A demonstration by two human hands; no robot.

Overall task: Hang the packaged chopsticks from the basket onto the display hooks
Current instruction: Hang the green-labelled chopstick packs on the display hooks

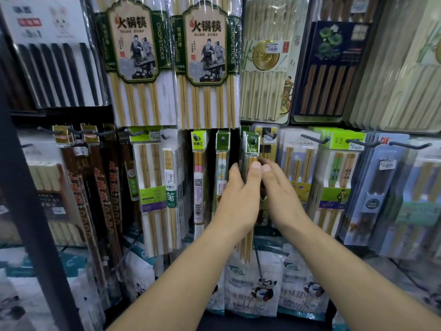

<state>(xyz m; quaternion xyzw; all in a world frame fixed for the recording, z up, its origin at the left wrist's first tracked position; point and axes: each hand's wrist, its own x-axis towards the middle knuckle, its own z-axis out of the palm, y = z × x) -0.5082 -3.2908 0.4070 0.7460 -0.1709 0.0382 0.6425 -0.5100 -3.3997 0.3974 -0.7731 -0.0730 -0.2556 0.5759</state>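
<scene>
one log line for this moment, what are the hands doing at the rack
phase: hanging | left hand: grips green-header chopstick pack | right hand: beside pack, grip unclear | pack header: at display hook

Of ourselves we see two hands and two forearms, all of it bare. The left hand (235, 199) and the right hand (280, 194) have short, rounded nails. We can make out a broad thumbnail (256, 165) on the left one and a second nail just right of it. The left forearm (179, 278) and the right forearm (358, 266) are smooth, slim at the wrist and broader toward the near edge.
</scene>
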